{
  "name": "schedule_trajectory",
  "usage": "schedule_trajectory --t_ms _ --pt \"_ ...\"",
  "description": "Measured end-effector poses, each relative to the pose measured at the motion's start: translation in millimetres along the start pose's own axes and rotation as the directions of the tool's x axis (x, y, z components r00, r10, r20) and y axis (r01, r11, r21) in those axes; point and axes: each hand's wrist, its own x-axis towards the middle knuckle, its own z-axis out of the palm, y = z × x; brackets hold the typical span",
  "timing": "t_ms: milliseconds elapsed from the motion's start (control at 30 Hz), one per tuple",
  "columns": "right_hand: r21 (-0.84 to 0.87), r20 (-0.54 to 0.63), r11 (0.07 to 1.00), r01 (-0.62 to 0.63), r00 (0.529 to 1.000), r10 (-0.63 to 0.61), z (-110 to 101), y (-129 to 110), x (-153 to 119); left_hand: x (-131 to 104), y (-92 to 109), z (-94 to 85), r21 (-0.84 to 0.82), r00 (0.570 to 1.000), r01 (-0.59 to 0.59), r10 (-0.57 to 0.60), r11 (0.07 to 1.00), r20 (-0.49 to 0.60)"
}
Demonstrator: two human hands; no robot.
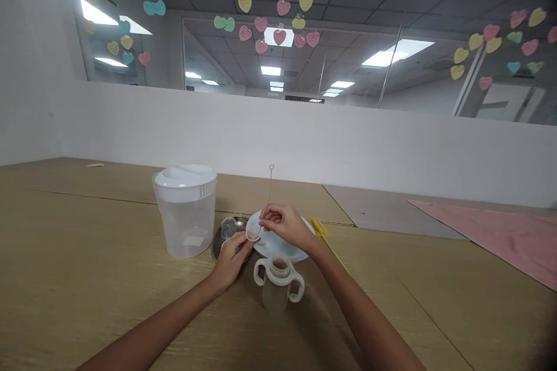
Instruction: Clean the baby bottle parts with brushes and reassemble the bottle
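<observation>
My left hand (231, 261) is closed on a small whitish bottle collar (253, 234), holding it tilted above the table. A thin straw brush (270, 188) with a wire stem and a loop at its top is pinched in my right hand (281, 221). Its lower end reaches down to the collar; whether it is inside cannot be made out. Nearer to me a baby bottle (275, 293) with two white handles stands upright, its mouth uncovered. Behind my hands lies a white plate (296, 254). A clear dome-shaped cap (228, 227) rests in a metal dish (216, 251) beside my left hand.
A translucent lidded bucket (187, 220) stands left of the dish. Right of the plate lies a yellow sponge brush (319, 227) with a green handle. A pink cloth (491, 237) covers the far right of the wooden table (108, 278). Behind is a white wall (278, 133) below glass.
</observation>
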Motion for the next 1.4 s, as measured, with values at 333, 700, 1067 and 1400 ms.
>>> schedule_trajectory --t_ms 333,700,1067,1400 --pt "0.050 0.029 0.999 -0.007 1.000 0.006 3.5 -1.8 0.0 0.5 -3.3 0.1 -0.002 1.000 -0.031 0.031 1.000 0.002" --pt "0.044 0.031 0.999 0.001 1.000 -0.003 5.1 4.4 0.7 -0.7 -2.5 -0.5 0.012 0.999 -0.035 0.035 0.999 0.023" --pt "-0.142 0.081 0.984 0.107 0.992 -0.096 3.9 -7.7 -0.8 -0.3 -5.5 0.2 0.026 0.999 -0.044 0.044 0.999 0.007" --pt "-0.139 0.117 0.986 0.088 0.991 -0.072 1.3 -3.2 0.7 -0.4 -4.8 -1.3 0.053 0.997 -0.066 0.064 0.996 0.036"
